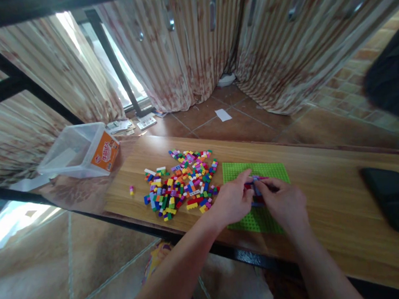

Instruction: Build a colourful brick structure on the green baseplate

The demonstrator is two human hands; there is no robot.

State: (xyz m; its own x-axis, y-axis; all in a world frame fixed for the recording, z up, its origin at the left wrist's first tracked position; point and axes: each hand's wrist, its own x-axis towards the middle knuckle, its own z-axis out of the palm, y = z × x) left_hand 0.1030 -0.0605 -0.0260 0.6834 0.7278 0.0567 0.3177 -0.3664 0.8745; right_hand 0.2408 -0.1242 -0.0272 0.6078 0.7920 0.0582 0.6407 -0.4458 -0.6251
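Observation:
A green studded baseplate [272, 166] lies on the wooden bench top. On its middle is a small build of toy bricks [258, 199] in blue, purple and red, partly covered by my fingers. My left hand [233, 201] closes on the build's left side, thumb and index finger against the bricks. From the right, my right hand [287, 202] pinches at the top of the same build; its fingertips touch a bluish brick. Left of the baseplate spreads a loose pile of colourful toy bricks [171, 192].
A clear plastic tub [73, 153] with an orange label stands at the bench's left end. A black phone [392, 197] lies on the right of the wooden bench [328, 181]. Striped curtains [186, 54] hang beyond, with papers [223, 115] on the tiled floor.

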